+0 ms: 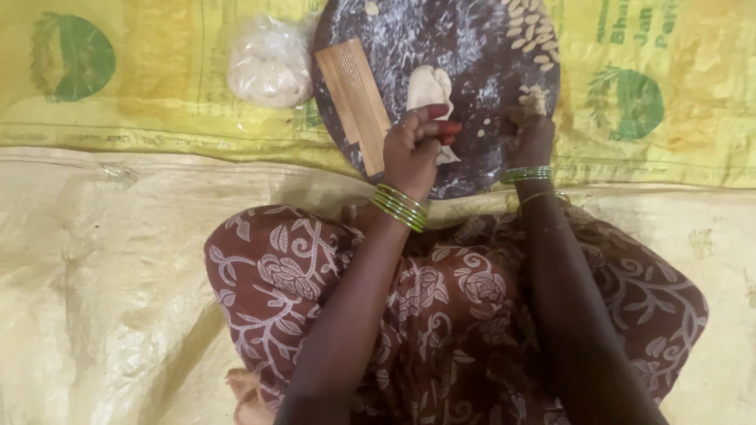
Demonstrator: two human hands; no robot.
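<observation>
Nearest, the person sits cross-legged in a brown floral garment on a pale sheet. The left hand pinches closed on the near end of a white dough strip lying on the round floured board. The right hand seems curled over a small dough bit; its grip is unclear. Left of the strip lies a ridged wooden comb; farther right, shaped pieces; far left, a bagged dough lump. Pulling hard could tear the soft strip unevenly.

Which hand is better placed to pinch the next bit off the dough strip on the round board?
Left, probably. The left hand already rests its fingers on the dough strip, while the right hand sits apart near the small shaped pieces.
</observation>
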